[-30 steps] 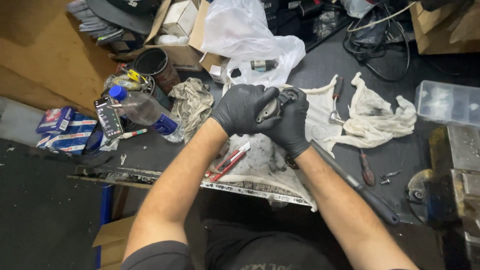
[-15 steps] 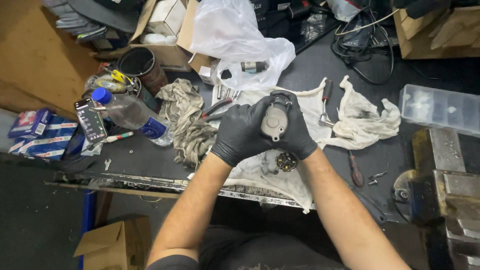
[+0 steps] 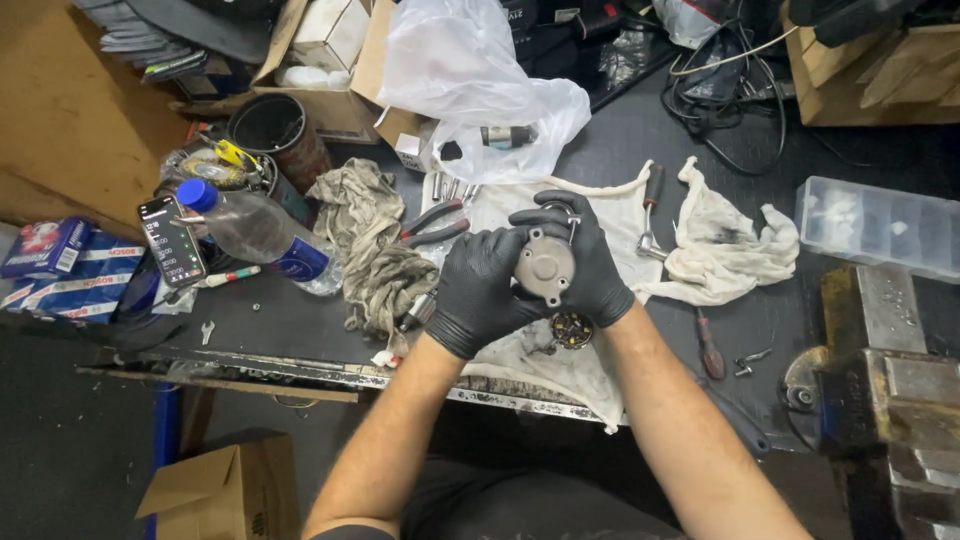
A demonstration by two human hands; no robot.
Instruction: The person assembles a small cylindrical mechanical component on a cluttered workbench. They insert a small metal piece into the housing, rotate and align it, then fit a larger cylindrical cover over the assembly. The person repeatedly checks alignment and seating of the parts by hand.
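Both my hands wear black gloves and together hold a small round grey metal housing (image 3: 545, 266) above the workbench. My left hand (image 3: 478, 292) grips its left side. My right hand (image 3: 590, 262) wraps its right side, fingers curled over the top. Just below the hands, a small round dark part with copper bits (image 3: 573, 329) lies on a dirty white rag (image 3: 540, 365). Red-handled pliers (image 3: 432, 226) rest left of my hands, by a grey crumpled cloth (image 3: 372, 255).
A plastic water bottle (image 3: 255, 232), a phone (image 3: 171, 240) and blue boxes (image 3: 70, 268) sit at left. A clear plastic case (image 3: 880, 226) and a metal vise (image 3: 880, 390) stand at right. A red-handled screwdriver (image 3: 709, 345), a ratchet (image 3: 648, 212) and a white plastic bag (image 3: 480, 85) lie around.
My hands turned the housing, so its round grey face now points up at me. The view shifted slightly; the small dark part on the rag is now uncovered.
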